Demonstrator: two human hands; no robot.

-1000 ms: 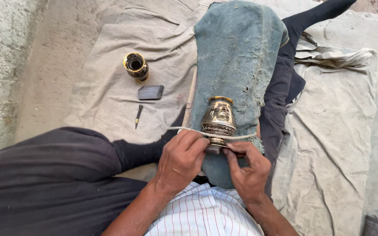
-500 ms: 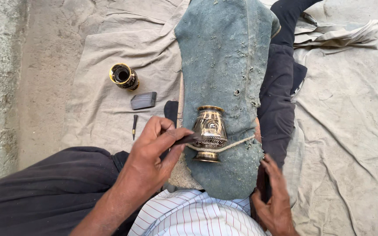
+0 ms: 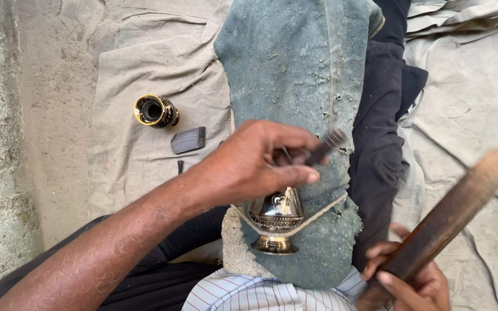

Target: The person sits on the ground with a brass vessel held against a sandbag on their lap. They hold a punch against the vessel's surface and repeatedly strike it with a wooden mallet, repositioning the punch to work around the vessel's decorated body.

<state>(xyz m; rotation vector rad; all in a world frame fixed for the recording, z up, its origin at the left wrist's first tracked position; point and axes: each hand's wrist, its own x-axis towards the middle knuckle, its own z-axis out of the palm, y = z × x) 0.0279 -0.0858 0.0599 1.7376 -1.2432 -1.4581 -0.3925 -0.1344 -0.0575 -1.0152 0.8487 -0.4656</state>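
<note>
A small engraved brass vase (image 3: pixel 275 222) stands on a grey-blue cloth (image 3: pixel 301 69) draped over my leg, with a cord across its body. My left hand (image 3: pixel 257 161) hovers just above it, fingers closed on a short dark metal tool (image 3: pixel 325 147). My right hand (image 3: pixel 410 279) at the lower right grips a long brown wooden stick (image 3: pixel 453 210), raised and blurred.
A second brass piece (image 3: pixel 155 111) lies on the beige sheet (image 3: pixel 145 167) at the left, with a dark flat block (image 3: pixel 188 140) and a small thin tool (image 3: pixel 180 167) beside it. Bare concrete (image 3: pixel 1 144) runs along the left. My dark trouser leg (image 3: pixel 384 115) extends right of the cloth.
My left hand has lifted off the vase and now holds a small dark tool above it. My right hand has picked up a wooden stick and raised it.
</note>
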